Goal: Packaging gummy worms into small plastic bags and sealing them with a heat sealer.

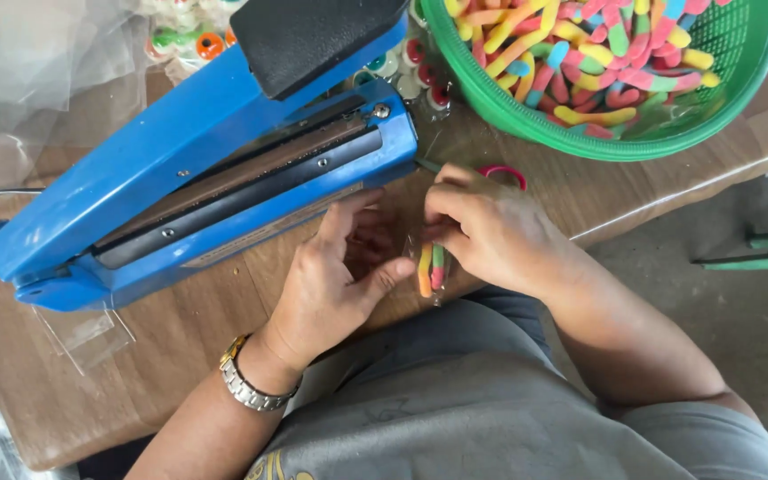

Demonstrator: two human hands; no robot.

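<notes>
Both hands meet at the near edge of the wooden table, just in front of the blue heat sealer whose arm stands raised. The right hand pinches a few gummy worms — orange, green and pink — inside a small clear bag, while the left hand — a metal watch on its wrist — closes thumb and fingers on the bag's other side. A green basket heaped with more worms sits at the table's far right, well apart; an empty clear bag lies by the sealer's hinge end.
</notes>
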